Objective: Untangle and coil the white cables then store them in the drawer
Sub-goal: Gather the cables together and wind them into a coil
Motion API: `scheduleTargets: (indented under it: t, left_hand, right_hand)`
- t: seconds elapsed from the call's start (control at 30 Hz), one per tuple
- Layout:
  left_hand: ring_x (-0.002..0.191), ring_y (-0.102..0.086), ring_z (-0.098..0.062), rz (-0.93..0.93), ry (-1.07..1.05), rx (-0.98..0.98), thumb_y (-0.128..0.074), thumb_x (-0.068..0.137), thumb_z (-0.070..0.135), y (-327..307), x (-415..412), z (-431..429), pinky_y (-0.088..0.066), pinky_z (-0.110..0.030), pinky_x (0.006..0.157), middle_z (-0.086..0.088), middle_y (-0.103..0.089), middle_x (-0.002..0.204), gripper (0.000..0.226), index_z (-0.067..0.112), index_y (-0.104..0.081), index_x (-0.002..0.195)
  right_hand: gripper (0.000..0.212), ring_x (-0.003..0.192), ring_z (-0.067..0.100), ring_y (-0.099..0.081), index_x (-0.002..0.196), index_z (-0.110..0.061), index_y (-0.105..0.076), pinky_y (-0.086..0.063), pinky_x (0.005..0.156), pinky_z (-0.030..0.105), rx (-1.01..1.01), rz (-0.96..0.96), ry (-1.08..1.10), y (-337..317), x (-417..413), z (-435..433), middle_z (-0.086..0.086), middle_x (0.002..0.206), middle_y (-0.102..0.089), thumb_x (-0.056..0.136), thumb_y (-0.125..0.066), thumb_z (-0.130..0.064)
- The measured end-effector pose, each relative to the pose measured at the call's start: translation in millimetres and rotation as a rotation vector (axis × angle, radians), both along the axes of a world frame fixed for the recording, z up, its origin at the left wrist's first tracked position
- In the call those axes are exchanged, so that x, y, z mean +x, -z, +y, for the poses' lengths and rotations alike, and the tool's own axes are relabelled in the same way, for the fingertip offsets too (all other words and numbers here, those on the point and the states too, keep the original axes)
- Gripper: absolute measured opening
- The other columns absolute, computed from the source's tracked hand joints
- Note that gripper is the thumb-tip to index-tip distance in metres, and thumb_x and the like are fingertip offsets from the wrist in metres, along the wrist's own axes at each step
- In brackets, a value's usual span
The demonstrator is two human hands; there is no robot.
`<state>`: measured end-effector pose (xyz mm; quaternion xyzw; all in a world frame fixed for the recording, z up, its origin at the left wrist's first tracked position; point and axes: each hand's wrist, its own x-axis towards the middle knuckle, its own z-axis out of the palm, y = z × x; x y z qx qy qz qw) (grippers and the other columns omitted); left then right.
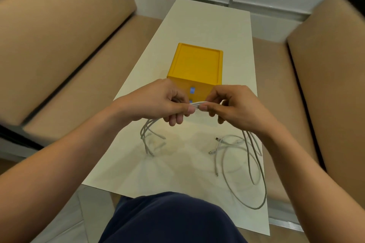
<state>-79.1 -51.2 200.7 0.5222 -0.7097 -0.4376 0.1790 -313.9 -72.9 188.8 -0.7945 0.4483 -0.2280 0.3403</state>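
On the left, a tan cushioned bench (59,55) runs beside the pale table (207,25). The left hand (158,102) is raised above the table, thumb and curled fingers pinching one end of a flat bundle of white cable strands (194,104). Below that hand several hanging loops (147,134) droop to the tabletop. The bundle spans the small gap to the right hand (235,108), whose thumb and bent fingers pinch its other end. Just behind both hands stands the yellow drawer box (197,65). Further right, the loose white cables (237,156) sprawl on the table in crossing curves, with long loops reaching the near edge. The step in hand looks like gathering strands into a coil. It would go best by holding the gathered turns flat with the left hand while the right feeds in slack gently. Each new turn should match the others, and any crossing in the sprawl should be teased apart before it is pulled tight. How many separate cables there are is hard to say. The strands blur where they overlap, and the wrists hide where the held strands join the sprawl. The hands cover most of the box front, so I cannot tell whether a drawer is open.
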Motion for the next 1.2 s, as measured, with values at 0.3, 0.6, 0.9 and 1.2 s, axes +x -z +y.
scheduleTargets:
  t: [0.3, 0.6, 0.9, 1.2]
  left_hand:
    - [0.055, -0.071, -0.018, -0.014, -0.101, -0.011, -0.078, 0.090, 0.038, 0, -6, -3, -0.052, -0.024, 0.051, -0.007, -0.073, 0.063, 0.030, 0.009, -0.075, 0.079]
    - [0.047, -0.061, -0.015, 0.098, -0.101, 0.060, -0.079, 0.088, 0.037, 11, -9, -2, -0.045, -0.024, 0.046, -0.010, -0.071, 0.064, 0.032, 0.006, -0.076, 0.083]
    - [0.045, -0.055, -0.013, 0.210, -0.158, 0.141, -0.078, 0.089, 0.036, 15, -12, -3, -0.042, -0.024, 0.045, -0.009, -0.070, 0.064, 0.032, 0.005, -0.077, 0.083]
    - [0.077, -0.074, -0.021, 0.255, -0.012, 0.387, -0.065, 0.099, 0.019, 20, -1, 3, -0.059, -0.029, 0.072, -0.014, -0.078, 0.088, 0.019, 0.003, -0.075, 0.104]
  right_hand:
    - [0.025, 0.050, 0.011, -0.061, 0.085, -0.024, -0.068, -0.052, 0.054, 0.038, 0.027, 0.040, 0.122, 1, -1, -3, -0.009, 0.073, -0.073, 0.085, -0.078, -0.047]
    - [0.031, 0.054, 0.009, -0.043, 0.090, -0.015, -0.063, -0.035, 0.054, 0.026, 0.110, -0.108, 0.097, 10, -19, 3, 0.000, 0.065, -0.064, 0.096, -0.068, -0.045]
    - [0.058, 0.064, 0.037, -0.050, 0.071, -0.021, -0.037, -0.044, 0.059, 0.042, -0.342, 0.355, 0.549, 31, 13, -3, -0.001, 0.059, -0.046, 0.098, -0.022, -0.071]
    - [0.058, 0.042, 0.025, -0.032, 0.061, -0.020, -0.030, -0.019, 0.045, 0.027, -0.831, 0.321, 0.544, 33, 8, -18, -0.005, 0.050, -0.030, 0.107, -0.039, -0.054]
